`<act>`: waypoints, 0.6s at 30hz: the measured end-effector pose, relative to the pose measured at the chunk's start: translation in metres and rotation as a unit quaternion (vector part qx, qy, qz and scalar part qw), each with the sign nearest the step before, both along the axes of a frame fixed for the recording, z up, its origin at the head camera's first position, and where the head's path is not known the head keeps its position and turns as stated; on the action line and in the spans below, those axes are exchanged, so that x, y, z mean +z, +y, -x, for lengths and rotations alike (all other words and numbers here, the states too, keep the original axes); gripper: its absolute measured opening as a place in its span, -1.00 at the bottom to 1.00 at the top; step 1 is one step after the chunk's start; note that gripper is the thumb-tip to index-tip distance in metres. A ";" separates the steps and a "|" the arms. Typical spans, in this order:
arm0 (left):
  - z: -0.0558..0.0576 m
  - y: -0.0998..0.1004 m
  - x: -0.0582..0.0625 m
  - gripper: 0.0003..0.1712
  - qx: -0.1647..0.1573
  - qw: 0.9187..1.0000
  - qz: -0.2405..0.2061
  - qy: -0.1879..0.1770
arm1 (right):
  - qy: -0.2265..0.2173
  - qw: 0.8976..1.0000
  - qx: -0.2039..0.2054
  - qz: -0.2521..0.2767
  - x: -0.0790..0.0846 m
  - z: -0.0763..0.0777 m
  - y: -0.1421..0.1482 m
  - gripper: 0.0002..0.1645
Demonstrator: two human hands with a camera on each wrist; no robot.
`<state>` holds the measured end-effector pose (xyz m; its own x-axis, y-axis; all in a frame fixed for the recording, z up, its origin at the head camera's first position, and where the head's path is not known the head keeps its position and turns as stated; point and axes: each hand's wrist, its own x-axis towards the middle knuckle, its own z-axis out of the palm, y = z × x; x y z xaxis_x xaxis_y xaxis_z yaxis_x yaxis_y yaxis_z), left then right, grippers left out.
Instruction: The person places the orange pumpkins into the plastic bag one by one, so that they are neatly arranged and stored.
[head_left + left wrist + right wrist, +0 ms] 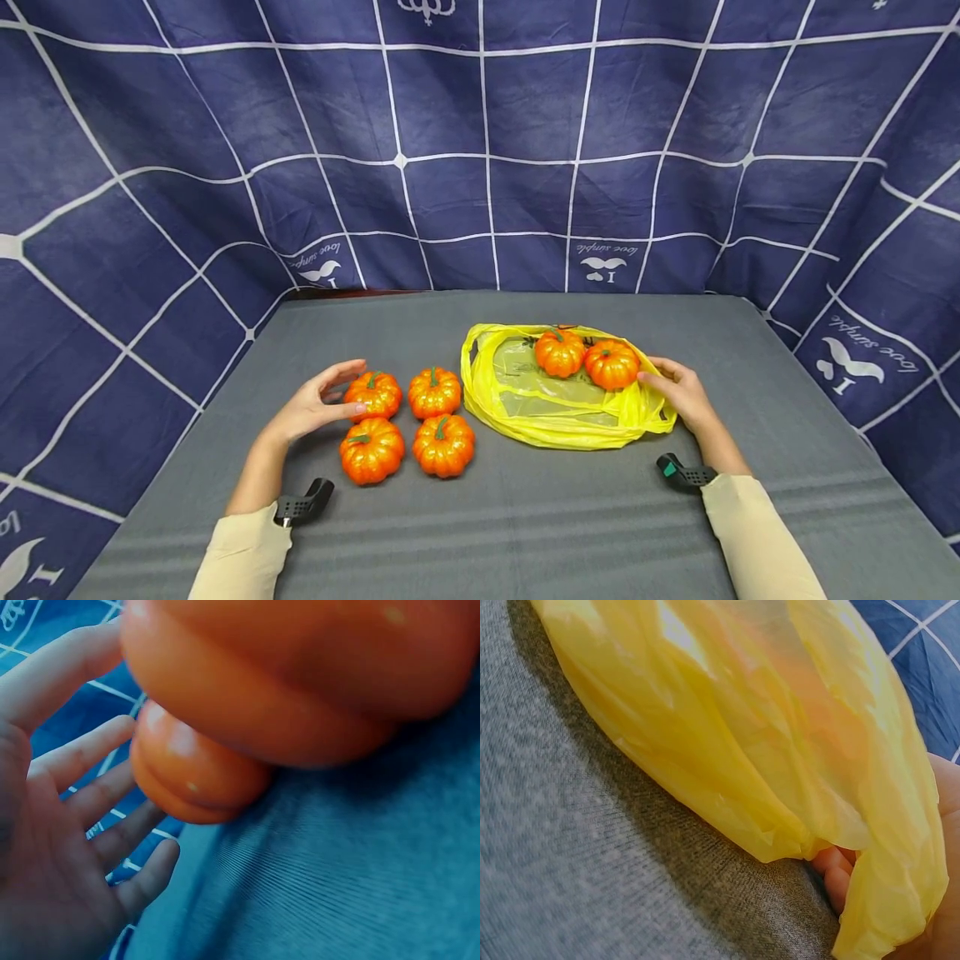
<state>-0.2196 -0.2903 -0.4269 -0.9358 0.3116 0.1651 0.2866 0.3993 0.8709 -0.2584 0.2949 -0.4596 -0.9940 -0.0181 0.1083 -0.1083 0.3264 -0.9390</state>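
Nearest the viewer, two beige sleeves (242, 554) run onto the grey worktop (525, 533), each wrist carrying a small black camera mount (302, 504). The left hand (315, 404) lies palm inward with its fingers (112, 799) spread and relaxed, holding nothing; its fingertips are just beside the back-left pumpkin (374, 393) of a square of four orange pumpkins. The front-left pumpkin (371, 450) and front-right pumpkin (443, 445) sit closest to the viewer, with the back-right pumpkin (434, 392) behind them, all upright with green stems.

To the right, the right hand (678, 392) rests at the right edge of a yellow plastic bag (555, 417) that lies open on the worktop. In the right wrist view its fingers (836, 870) are tucked under the bag's crumpled plastic; how tightly they hold it I cannot tell. In the bag sit two more pumpkins (585, 358) side by side, touching.

Beyond the worktop hangs a navy cloth (480, 150) crossed by white lines, printed with a moustache mark and script that seems to read "love simple", upside down.
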 end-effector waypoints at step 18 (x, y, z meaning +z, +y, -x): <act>0.008 -0.001 -0.023 -0.15 -0.005 0.995 -0.067 -0.067 | -0.006 1.000 0.000 0.004 0.000 0.000 0.000 -0.36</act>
<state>-0.2273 -0.2910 -0.4502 -0.9489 0.3053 0.0794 0.1677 0.2749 0.9467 -0.2585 0.2954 -0.4598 -0.9951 -0.0172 0.0972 -0.0975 0.3195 -0.9426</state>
